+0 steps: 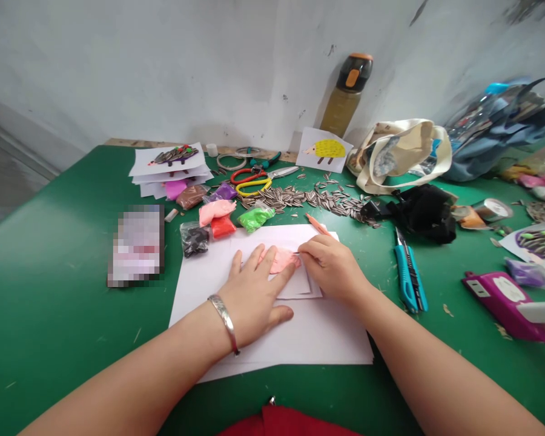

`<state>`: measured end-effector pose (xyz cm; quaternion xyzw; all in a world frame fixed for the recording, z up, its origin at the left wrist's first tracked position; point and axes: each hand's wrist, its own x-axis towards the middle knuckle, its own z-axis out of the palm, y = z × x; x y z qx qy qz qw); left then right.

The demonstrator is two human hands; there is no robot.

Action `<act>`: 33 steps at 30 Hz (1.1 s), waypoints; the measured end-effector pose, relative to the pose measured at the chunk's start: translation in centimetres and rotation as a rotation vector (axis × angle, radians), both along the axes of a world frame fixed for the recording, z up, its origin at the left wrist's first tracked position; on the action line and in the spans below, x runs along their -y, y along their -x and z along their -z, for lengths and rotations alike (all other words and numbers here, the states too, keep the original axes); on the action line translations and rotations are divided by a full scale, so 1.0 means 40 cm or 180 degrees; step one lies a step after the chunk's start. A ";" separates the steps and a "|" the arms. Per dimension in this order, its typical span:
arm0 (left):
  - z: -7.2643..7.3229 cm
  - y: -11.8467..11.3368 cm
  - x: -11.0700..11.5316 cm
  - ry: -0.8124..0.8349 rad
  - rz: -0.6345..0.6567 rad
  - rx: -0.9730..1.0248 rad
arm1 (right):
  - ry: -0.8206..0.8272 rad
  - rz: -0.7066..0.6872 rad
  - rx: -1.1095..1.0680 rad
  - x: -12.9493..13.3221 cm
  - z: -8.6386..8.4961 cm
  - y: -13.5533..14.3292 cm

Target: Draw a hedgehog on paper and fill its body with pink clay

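Observation:
My left hand (257,287) lies flat with fingers spread over white paper, its fingertips on and around a flattened patch of pink modelling clay (281,259). At the right edge of that clay, my right hand (329,263) is closed in a pinch on a thin tool; only a short dark piece shows at the fingertips. Just behind this hand sticks out an orange pointed stick (317,224); whether it belongs to the same tool I cannot tell. Under both hands is a small paper sheet (295,289) on a stack of larger white sheets (300,339).
Bags of coloured clay (217,212), scissors (254,181) and scattered sunflower seeds (295,197) lie behind the paper. A blue utility knife (409,272) with its blade out is at right, near a purple tape dispenser (511,306). A bottle (347,97) stands by the wall.

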<state>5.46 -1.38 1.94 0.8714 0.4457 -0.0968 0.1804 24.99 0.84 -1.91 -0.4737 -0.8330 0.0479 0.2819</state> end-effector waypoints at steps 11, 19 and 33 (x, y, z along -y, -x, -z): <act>0.008 0.003 0.000 -0.0005 0.0043 0.0012 | 0.0206 0.0039 -0.0521 -0.004 0.029 0.001; 0.024 0.011 0.006 -0.0073 0.0037 0.0137 | 0.0517 0.0003 -0.0372 -0.008 0.030 0.003; 0.008 0.006 0.000 0.0021 0.0036 0.0041 | 0.0440 0.0185 -0.0379 -0.005 0.030 0.014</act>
